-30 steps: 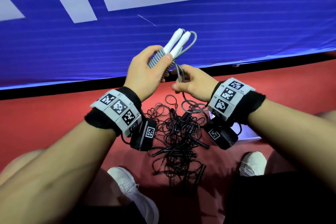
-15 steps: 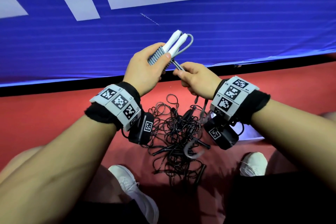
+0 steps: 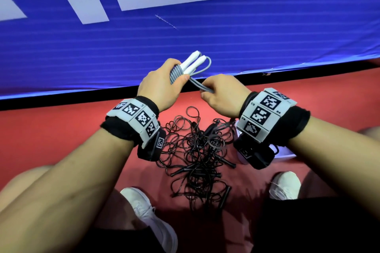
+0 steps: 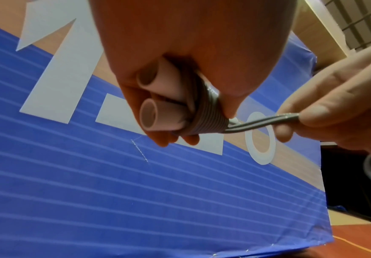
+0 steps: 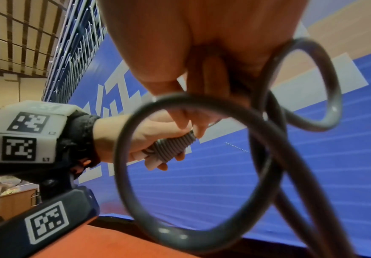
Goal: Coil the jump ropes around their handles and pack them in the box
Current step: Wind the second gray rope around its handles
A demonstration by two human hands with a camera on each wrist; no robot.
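Note:
My left hand (image 3: 162, 84) grips two white handles (image 3: 192, 63) held side by side, with grey rope coiled tightly round them (image 4: 206, 111). The handle ends (image 4: 151, 113) stick out below the coil in the left wrist view. My right hand (image 3: 220, 93) pinches the doubled grey rope (image 3: 200, 85) just right of the coil and holds it taut (image 4: 266, 124). Loose loops of that rope (image 5: 193, 174) hang under the right hand. A tangle of black jump ropes (image 3: 197, 154) lies on the red floor below both hands.
A blue banner with white shapes (image 3: 185, 33) stands upright just beyond the hands. A white box edge (image 3: 281, 153) shows under my right wrist. My white shoes (image 3: 150, 213) (image 3: 284, 186) flank the black ropes on the red floor (image 3: 51, 139).
The right hand has drawn the grey rope out to the right of the coil. The slack that hung over the black pile has been pulled up.

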